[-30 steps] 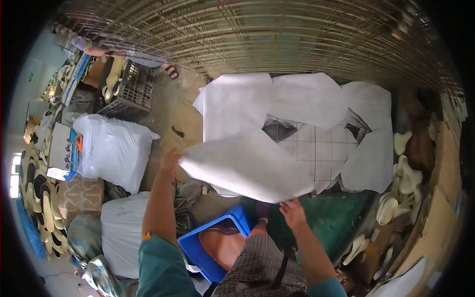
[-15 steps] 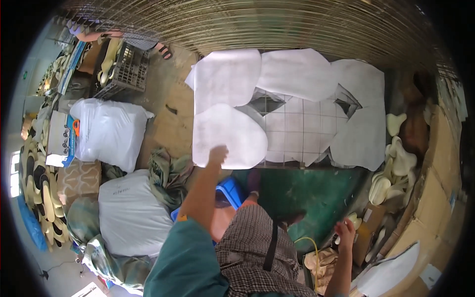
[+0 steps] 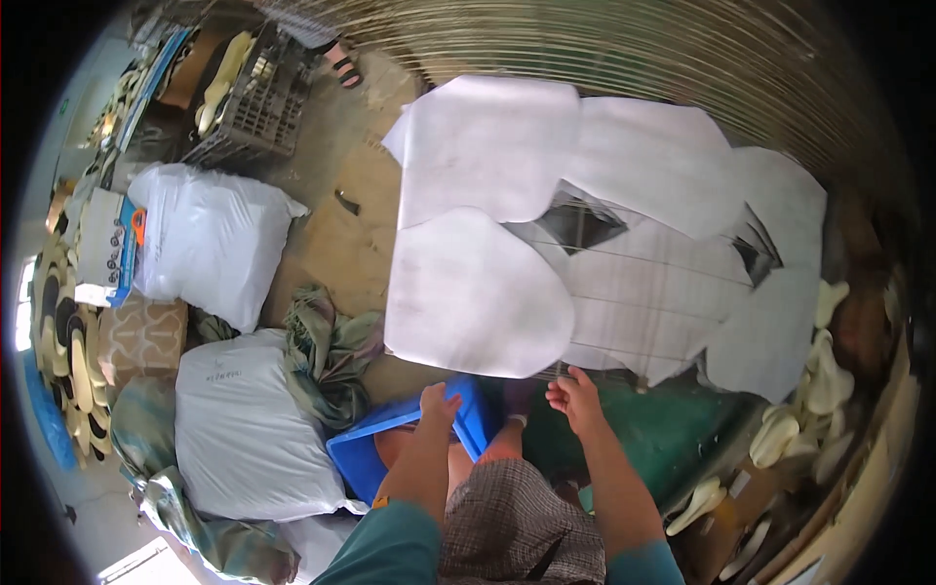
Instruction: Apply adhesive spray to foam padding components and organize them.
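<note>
A wire grid rack [image 3: 663, 278] lies in front of me, covered with several overlapping white sheet pieces, among them a rounded white piece [image 3: 478, 302] at the near left. My left hand [image 3: 441, 402] hovers over the blue bin [image 3: 356, 453], just below that piece, fingers loosely bent and apart, with nothing seen in it. My right hand [image 3: 577, 398] is at the rack's near edge, its fingers partly bent, the forefinger by the wire. Whether it touches the wire is unclear.
White bags [image 3: 214, 239] and a grey bag [image 3: 249, 424] lie at left, with bundled green cloth [image 3: 327, 356] beside them. A grey plastic crate [image 3: 263, 107] stands at far left. Pale shaped pieces [image 3: 829, 375] and cardboard [image 3: 868, 448] line the right. Another person's sandalled foot [image 3: 346, 68] shows at the back.
My left hand has moved off the rounded white piece, down toward me. My right hand has come from the lower right up to the rack's near edge. The view has shifted and tilted.
</note>
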`<control>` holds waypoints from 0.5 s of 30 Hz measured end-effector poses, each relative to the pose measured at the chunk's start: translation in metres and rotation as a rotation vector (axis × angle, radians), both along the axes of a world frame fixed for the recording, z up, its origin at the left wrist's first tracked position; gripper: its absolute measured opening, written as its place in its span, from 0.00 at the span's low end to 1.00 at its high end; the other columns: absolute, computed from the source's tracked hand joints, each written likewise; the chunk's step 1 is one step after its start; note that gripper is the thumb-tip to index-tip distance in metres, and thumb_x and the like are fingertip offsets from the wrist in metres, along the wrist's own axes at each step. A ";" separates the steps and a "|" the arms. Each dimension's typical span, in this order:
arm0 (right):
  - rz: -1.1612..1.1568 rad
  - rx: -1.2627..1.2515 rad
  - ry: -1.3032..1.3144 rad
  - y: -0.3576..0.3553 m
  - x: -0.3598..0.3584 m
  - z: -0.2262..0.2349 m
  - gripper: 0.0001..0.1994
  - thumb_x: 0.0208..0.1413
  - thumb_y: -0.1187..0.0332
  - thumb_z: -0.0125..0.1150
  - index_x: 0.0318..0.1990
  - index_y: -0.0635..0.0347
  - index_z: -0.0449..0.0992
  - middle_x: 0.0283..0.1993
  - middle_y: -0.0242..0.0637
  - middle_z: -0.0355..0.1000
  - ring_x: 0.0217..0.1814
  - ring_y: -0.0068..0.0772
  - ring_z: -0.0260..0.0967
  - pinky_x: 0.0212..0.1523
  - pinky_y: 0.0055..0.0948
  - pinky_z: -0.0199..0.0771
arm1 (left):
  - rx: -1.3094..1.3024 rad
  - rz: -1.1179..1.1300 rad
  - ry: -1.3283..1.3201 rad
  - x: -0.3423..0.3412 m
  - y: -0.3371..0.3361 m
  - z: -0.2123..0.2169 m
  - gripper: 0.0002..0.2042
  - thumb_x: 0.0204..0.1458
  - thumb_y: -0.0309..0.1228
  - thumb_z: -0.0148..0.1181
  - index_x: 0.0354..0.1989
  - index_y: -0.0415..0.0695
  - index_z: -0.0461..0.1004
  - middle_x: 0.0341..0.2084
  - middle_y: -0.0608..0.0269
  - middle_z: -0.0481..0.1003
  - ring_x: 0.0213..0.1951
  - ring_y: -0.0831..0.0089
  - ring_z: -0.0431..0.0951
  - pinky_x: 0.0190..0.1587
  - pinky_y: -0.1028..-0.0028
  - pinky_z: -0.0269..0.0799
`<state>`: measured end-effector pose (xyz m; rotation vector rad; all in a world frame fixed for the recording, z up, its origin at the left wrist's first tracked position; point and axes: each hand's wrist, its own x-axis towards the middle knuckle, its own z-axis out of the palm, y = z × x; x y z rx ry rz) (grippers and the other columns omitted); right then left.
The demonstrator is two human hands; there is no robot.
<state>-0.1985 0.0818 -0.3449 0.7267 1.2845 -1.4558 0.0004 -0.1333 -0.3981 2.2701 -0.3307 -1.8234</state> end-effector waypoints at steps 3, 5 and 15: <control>-0.124 0.004 -0.169 -0.045 -0.014 -0.036 0.10 0.48 0.71 0.55 0.38 0.56 0.63 0.29 0.36 0.70 0.25 0.32 0.70 0.25 0.29 0.72 | -0.093 0.077 0.006 -0.001 -0.028 -0.013 0.14 0.46 0.27 0.51 0.43 0.48 0.63 0.44 0.60 0.62 0.39 0.54 0.67 0.41 0.55 0.66; -0.153 0.059 -0.144 -0.051 -0.015 -0.060 0.09 0.47 0.71 0.55 0.36 0.56 0.65 0.27 0.36 0.70 0.24 0.32 0.70 0.24 0.29 0.72 | -0.104 0.108 0.025 -0.009 -0.039 -0.023 0.13 0.46 0.28 0.51 0.42 0.49 0.64 0.43 0.61 0.64 0.39 0.55 0.67 0.41 0.55 0.66; -0.238 0.211 0.078 -0.044 -0.055 -0.047 0.05 0.46 0.73 0.56 0.31 0.57 0.67 0.23 0.34 0.69 0.22 0.28 0.68 0.22 0.25 0.71 | 0.037 0.072 0.204 -0.029 -0.031 -0.012 0.17 0.44 0.29 0.52 0.45 0.43 0.63 0.43 0.57 0.64 0.35 0.55 0.72 0.36 0.59 0.68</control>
